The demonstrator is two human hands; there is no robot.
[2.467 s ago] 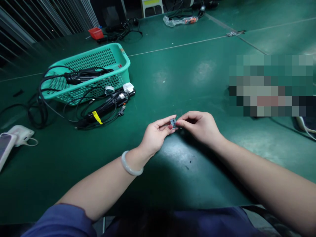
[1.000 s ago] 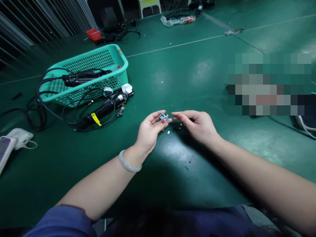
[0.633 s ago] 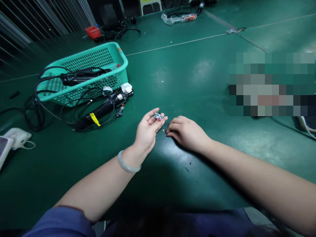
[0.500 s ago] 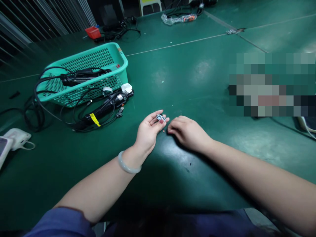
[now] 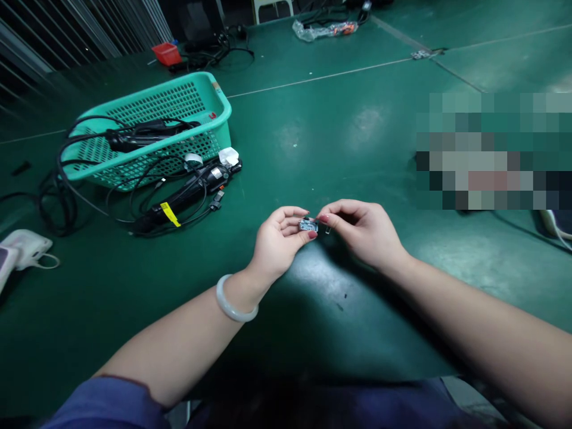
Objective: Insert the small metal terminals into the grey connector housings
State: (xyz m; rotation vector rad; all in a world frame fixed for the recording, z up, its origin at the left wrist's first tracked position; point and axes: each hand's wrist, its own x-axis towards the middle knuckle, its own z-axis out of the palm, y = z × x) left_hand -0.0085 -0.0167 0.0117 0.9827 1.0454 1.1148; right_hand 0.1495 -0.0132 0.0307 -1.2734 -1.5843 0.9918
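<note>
My left hand, with a pale bangle at the wrist, pinches a small grey-blue rectangular part between thumb and fingers. Its exact kind is too small to make out. Close on the right, my right hand has thumb and forefinger pressed together at the part's right end. Whatever those fingertips hold, if anything, is hidden. A tiny metallic clip-like piece shows just below them; whether it lies on the table or hangs from the fingers I cannot tell.
A green plastic basket holds black corded tools. In front of it lies a black corded tool with a yellow label and cables. A white device sits at left, a red bin and a plastic bag farther back. The right side is pixelated.
My right hand has risen from the table and turned, bringing its pinched fingertips up to the part. My left hand has shifted slightly right and down, tilting the part.
</note>
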